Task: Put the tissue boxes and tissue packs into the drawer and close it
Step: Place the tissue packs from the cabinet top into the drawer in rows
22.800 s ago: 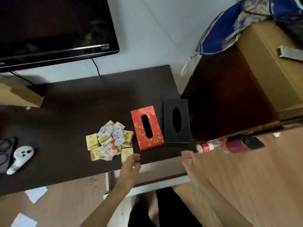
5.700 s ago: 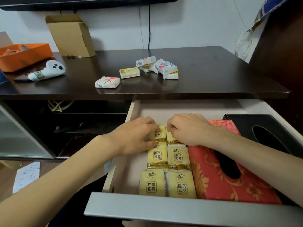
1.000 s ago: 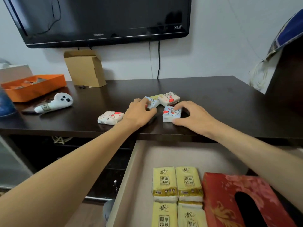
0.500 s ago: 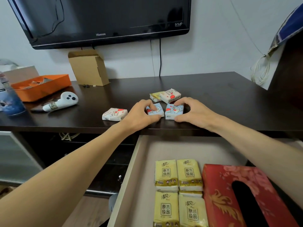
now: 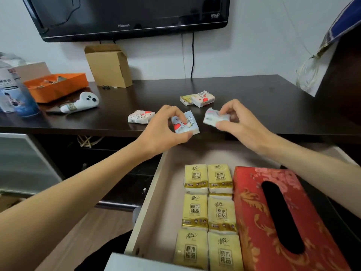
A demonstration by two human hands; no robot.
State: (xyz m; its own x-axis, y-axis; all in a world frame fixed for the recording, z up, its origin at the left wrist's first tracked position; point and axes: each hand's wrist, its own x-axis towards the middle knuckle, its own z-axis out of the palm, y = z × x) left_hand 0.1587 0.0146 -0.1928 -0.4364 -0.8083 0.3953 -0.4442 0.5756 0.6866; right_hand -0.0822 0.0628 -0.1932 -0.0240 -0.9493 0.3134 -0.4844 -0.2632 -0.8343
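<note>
Left hand (image 5: 166, 130) gripping blue pack (image 5: 185, 123), right hand (image 5: 240, 124) half-hiding blurred pack (image 5: 213, 118)

Both hands pinch a pack each, left hand (image 5: 164, 130) and right hand (image 5: 242, 124), over the open drawer (image 5: 156, 202) with six yellow packs (image 5: 209, 212) and a red box (image 5: 277, 222).

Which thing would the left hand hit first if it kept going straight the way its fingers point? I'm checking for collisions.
Probably the right hand and its pack: the left hand points right, though depth is unclear.
</note>
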